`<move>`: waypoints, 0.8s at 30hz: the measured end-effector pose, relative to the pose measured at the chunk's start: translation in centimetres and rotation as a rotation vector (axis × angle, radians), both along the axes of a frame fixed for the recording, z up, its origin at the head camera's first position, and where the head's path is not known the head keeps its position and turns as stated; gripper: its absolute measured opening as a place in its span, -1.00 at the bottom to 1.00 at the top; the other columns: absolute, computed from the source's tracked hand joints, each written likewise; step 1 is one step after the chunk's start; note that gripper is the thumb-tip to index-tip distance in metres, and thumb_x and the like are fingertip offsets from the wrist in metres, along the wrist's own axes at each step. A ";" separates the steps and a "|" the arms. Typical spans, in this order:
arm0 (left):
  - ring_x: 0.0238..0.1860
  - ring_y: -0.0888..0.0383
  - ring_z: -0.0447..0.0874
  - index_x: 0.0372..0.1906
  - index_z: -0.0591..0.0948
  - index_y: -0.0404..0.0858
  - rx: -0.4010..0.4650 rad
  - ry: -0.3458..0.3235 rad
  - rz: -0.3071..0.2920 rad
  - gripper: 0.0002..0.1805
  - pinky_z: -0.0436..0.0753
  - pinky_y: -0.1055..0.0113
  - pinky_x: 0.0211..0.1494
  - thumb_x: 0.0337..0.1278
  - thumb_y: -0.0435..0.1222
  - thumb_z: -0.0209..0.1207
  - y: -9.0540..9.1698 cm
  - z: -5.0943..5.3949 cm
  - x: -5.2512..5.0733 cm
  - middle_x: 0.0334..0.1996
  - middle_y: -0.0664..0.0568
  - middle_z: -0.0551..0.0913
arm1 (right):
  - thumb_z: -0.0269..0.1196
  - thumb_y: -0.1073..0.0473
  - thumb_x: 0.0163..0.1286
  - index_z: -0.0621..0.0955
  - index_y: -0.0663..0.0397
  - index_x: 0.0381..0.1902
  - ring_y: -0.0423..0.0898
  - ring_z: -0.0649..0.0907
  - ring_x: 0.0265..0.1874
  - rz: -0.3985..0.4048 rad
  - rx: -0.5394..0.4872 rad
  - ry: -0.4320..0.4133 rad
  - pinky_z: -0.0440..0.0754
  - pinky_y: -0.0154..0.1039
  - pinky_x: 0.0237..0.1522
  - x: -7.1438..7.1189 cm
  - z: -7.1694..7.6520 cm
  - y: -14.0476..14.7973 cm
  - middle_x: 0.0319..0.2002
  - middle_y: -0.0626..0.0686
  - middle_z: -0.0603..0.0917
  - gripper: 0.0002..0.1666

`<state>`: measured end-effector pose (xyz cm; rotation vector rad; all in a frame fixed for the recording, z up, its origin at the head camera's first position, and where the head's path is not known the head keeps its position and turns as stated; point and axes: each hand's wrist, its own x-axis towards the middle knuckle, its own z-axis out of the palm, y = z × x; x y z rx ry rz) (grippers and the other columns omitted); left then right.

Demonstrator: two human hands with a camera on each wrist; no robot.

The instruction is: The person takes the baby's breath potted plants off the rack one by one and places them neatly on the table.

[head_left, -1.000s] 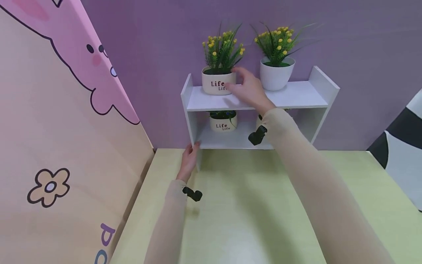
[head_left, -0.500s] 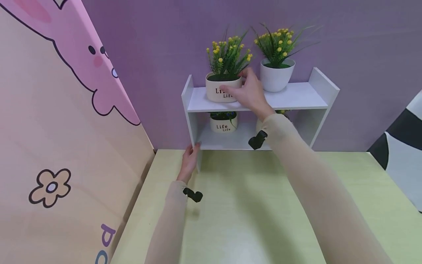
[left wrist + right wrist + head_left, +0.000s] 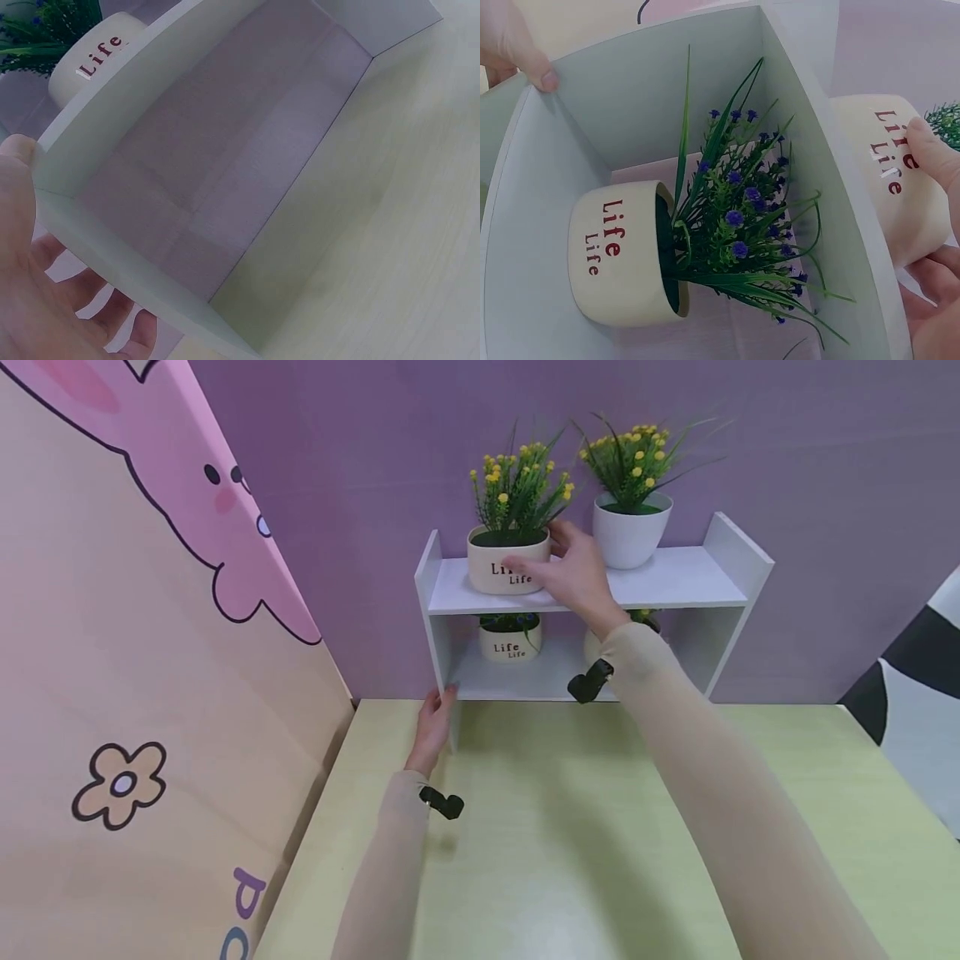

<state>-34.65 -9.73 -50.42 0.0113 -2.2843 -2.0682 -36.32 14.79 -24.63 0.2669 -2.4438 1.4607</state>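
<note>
In the head view my right hand [image 3: 583, 575] grips a cream flowerpot [image 3: 486, 575] lettered "Life Life", with yellow flowers, on the upper board of a white two-tier shelf [image 3: 675, 578]. The thumb lies across the lettering, and the other fingers are at the pot's right side and back. My left hand [image 3: 431, 732] holds the shelf's left side panel low down; in the left wrist view the thumb is on the inner edge and the fingers [image 3: 82, 289] are on the outside. Below stands another cream pot [image 3: 619, 255] with purple-blue flowers.
A white pot [image 3: 632, 537] with yellow flowers stands right of my right hand on the upper board. Another pot [image 3: 591, 645] on the lower board is mostly hidden by my right arm. The shelf stands on a pale table [image 3: 525, 843] against a purple wall [image 3: 337, 527].
The yellow-flowered cream pot has moved forward and slightly right on the upper board, with my right hand on it. Over the last half second it barely moves. My left hand stays on the panel.
</note>
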 end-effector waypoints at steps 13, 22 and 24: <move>0.59 -0.21 0.32 0.58 0.34 -0.20 0.011 -0.019 -0.011 -0.25 0.29 -0.26 0.61 0.60 0.21 0.02 0.1 -0.2 0.0 0.59 -0.24 0.36 | 0.58 -0.29 0.20 0.32 -0.02 0.65 0.00 0.45 0.58 -0.004 0.013 -0.040 0.40 -0.09 0.58 1.3 0.0 0.6 0.62 0.04 0.40 0.20; 0.60 -0.21 0.31 0.60 0.31 -0.20 0.013 -0.031 -0.008 -0.22 0.28 -0.26 0.62 0.59 0.22 0.02 0.2 0.0 0.0 0.59 -0.24 0.35 | 0.56 -0.31 0.21 0.29 -0.04 0.67 0.02 0.43 0.59 0.007 0.016 -0.051 0.41 -0.04 0.57 2.1 0.1 0.6 0.64 0.03 0.36 0.22; 0.59 -0.21 0.33 0.59 0.33 -0.21 0.013 -0.024 -0.003 -0.23 0.29 -0.25 0.61 0.59 0.21 0.03 0.1 0.1 -0.1 0.58 -0.26 0.37 | 0.56 -0.30 0.22 0.29 -0.05 0.67 0.03 0.45 0.58 0.020 0.010 -0.044 0.43 -0.03 0.56 2.3 0.1 0.6 0.64 0.04 0.37 0.21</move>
